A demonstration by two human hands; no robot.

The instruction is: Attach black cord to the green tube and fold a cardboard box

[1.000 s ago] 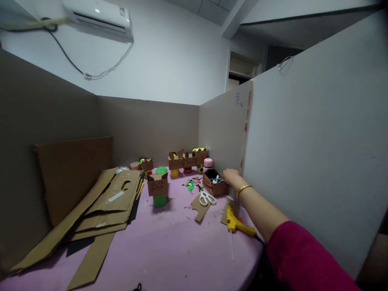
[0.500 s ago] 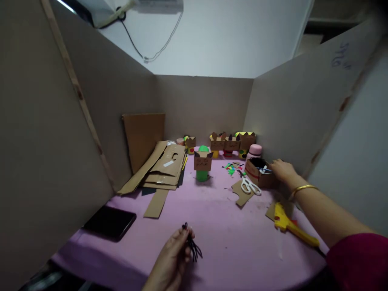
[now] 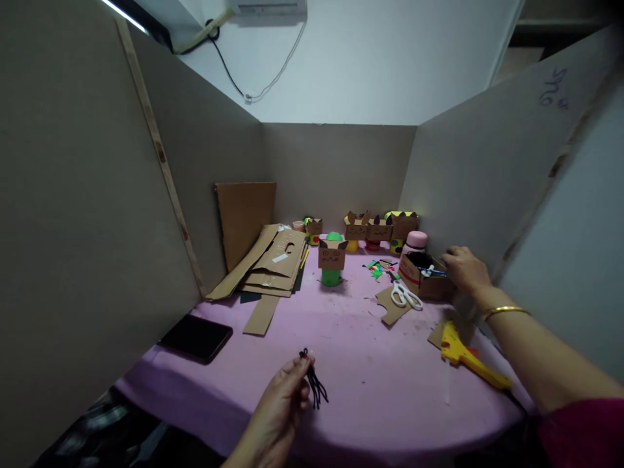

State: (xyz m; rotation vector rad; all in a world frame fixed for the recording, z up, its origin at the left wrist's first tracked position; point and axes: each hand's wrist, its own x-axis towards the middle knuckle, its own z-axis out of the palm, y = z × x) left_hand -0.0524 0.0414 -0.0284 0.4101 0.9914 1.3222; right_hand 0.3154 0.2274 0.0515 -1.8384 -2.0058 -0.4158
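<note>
- Compared with one second ago, the view is turned more to the left and down, and the left hand (image 3: 279, 406) now appears with a bundle of black cords (image 3: 318, 390)
- The left hand grasps this bundle near its upper end, above the bench (image 3: 341, 357), and the loose ends hang down
- The right hand (image 3: 465, 270) is at the right side of the small cardboard box (image 3: 433, 289); I cannot tell if it grips something
- White scissors (image 3: 406, 298) lie near the box, the yellow glue gun (image 3: 470, 363) nearer to the person
</note>
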